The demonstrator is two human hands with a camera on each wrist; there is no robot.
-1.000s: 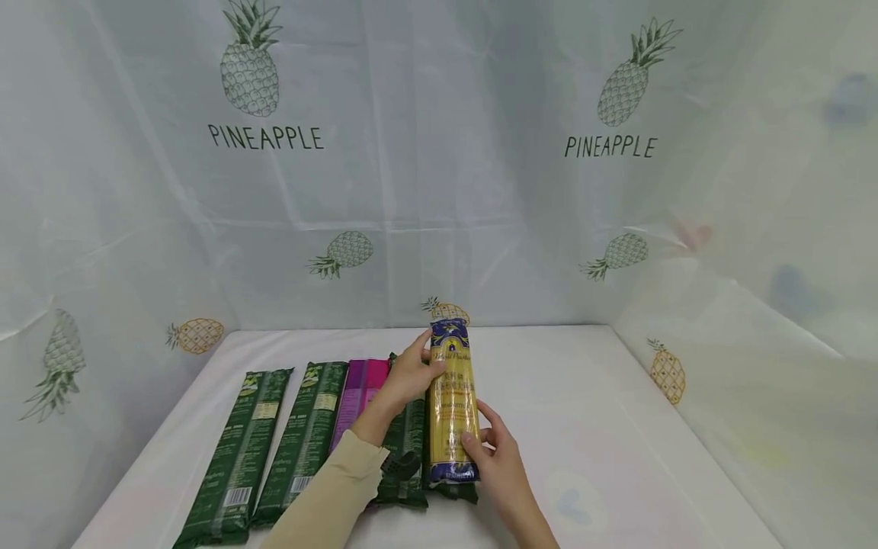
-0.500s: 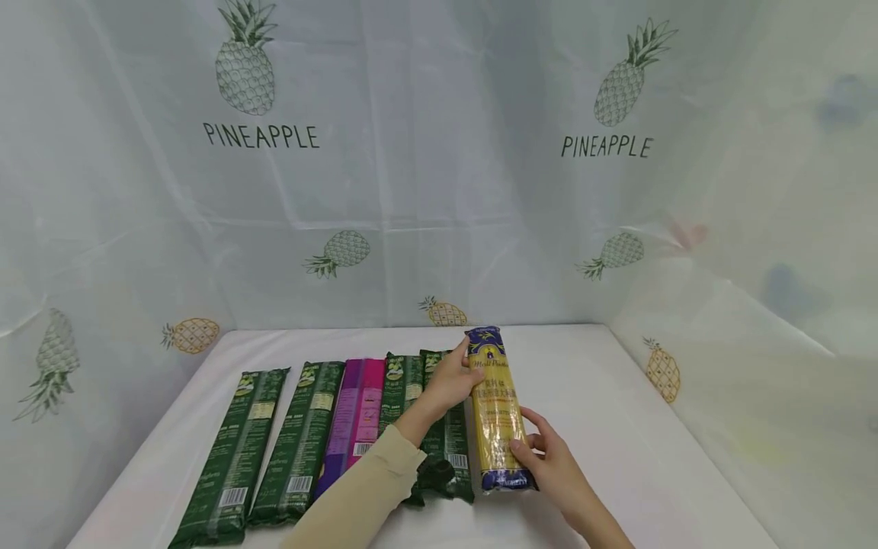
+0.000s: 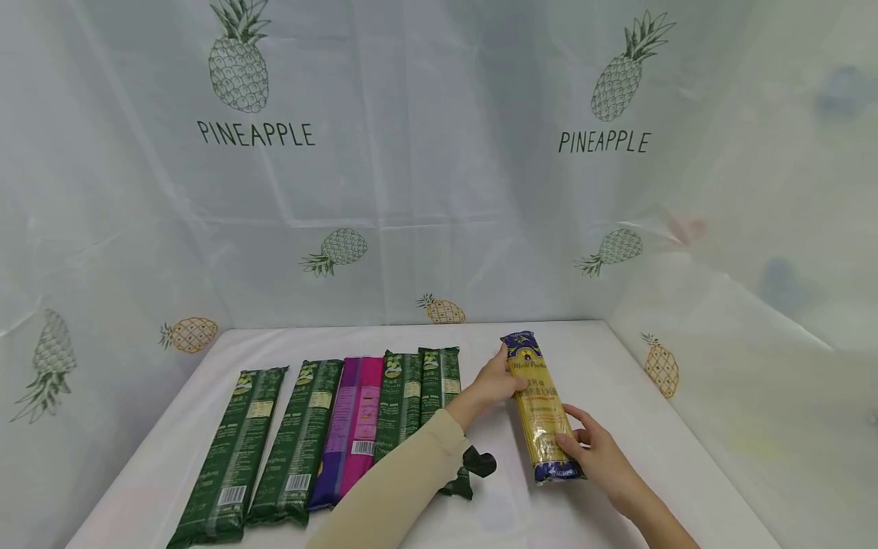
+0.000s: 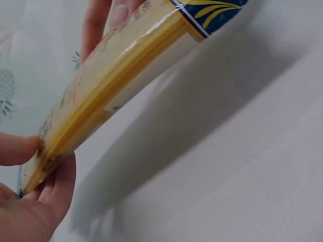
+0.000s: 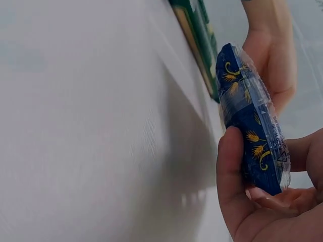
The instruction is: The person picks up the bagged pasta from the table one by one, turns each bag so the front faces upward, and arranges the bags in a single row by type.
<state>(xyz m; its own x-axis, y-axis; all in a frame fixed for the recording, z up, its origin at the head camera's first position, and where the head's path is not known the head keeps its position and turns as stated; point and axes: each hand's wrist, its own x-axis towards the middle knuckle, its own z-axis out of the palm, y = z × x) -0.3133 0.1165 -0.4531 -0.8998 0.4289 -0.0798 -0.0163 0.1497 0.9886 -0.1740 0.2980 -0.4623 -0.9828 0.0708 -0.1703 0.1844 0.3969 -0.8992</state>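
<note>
Here, both hands hold a long, flat pack of yellow spaghetti (image 3: pixel 542 408) in glossy clear film with blue ends. The left hand (image 3: pixel 495 381) curls its fingers round the far end; the right hand (image 3: pixel 597 450) pinches the near end between thumb and fingers. The pack hangs just above the white cloth-covered table (image 3: pixel 658 473), right of a row of four slim green packets (image 3: pixel 264 438) and one pink packet (image 3: pixel 357 423).
</note>
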